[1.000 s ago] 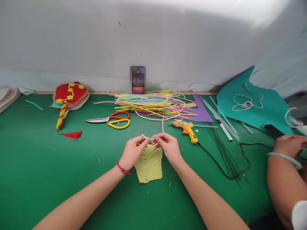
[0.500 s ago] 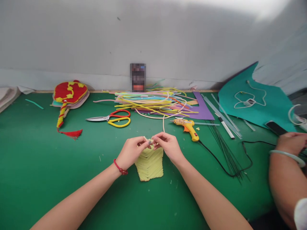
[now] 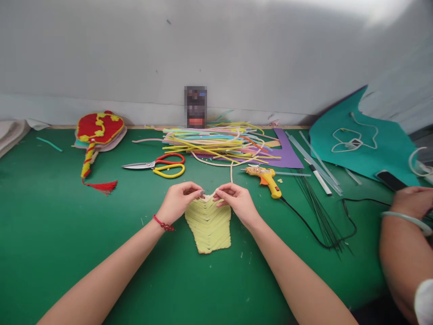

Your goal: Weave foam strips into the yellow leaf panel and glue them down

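A light yellow panel (image 3: 209, 225), built of fuzzy strands in V-shaped rows, lies flat on the green table in front of me. Along its top edge a cream pipe cleaner (image 3: 231, 172) bends into a small V and runs up from my right hand toward the pile behind. My right hand (image 3: 235, 201) pinches this strand at the panel's upper right. At the upper left, my left hand (image 3: 181, 201) has thumb and fingers closed at the other side of the V, its fingertips partly hiding the strand.
Red-and-yellow scissors (image 3: 155, 165) and a red fan (image 3: 99, 128) lie left. Behind is a pile of coloured pipe cleaners (image 3: 209, 143). Right are a yellow glue gun (image 3: 267, 178) with its cord, thin dark wires (image 3: 320, 216), a teal sheet (image 3: 365, 144) and another person's arm (image 3: 404, 253).
My hands have drawn apart, the left one moving left and slightly up. More of the panel's top and the cream V now show between them.
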The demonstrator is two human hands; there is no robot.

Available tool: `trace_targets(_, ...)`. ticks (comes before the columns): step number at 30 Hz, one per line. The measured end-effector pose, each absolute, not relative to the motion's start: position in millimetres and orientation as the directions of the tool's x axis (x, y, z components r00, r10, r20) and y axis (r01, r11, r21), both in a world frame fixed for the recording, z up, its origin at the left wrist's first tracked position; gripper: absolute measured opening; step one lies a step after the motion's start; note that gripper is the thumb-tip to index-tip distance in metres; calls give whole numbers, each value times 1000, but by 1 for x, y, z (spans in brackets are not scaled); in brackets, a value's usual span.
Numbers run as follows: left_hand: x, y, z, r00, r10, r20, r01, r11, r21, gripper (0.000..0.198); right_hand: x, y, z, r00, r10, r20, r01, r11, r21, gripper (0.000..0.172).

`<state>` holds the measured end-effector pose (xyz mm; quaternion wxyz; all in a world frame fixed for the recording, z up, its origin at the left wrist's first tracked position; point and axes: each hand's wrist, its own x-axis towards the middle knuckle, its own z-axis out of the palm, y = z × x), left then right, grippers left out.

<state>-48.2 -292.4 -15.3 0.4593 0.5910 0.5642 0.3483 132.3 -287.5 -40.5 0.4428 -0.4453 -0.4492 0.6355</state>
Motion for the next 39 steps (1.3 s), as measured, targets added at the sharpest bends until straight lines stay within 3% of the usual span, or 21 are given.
trace_targets(11,-56,-288,-12,177,980,-93,473,-2,881,25,134,-286,-43,-211,969,-130,-106,-155,-982,23)
trace_targets(13,-65,-285,-9,136,991,-7,574,-73,816,24,134,-286,-42,-192,973,-131,-99,-152,-983,24)
trace_targets(16,-80,-278,-6,44,981,191,766,-155,623,22,135,-284,-42,-168,977,-134,-69,-147,-987,24)
trace_targets(18,-86,-276,-7,48,982,185,821,-144,553,26,137,-283,-44,-154,981,-120,-6,-122,-992,23)
trace_targets(20,-86,-276,-13,61,991,115,802,-117,585,22,138,-281,-47,-127,989,-71,91,-60,-994,20)
trace_targets(25,-77,-277,-33,177,984,-1,596,-106,796,28,140,-280,-53,-101,994,45,256,69,-964,16)
trace_targets(31,-77,-274,-39,243,961,-132,522,-15,853,32,137,-282,-55,-116,993,14,278,46,-959,14)
trace_targets(39,-76,-276,-41,266,953,-143,542,-25,840,24,135,-283,-56,-117,993,15,288,48,-956,12)
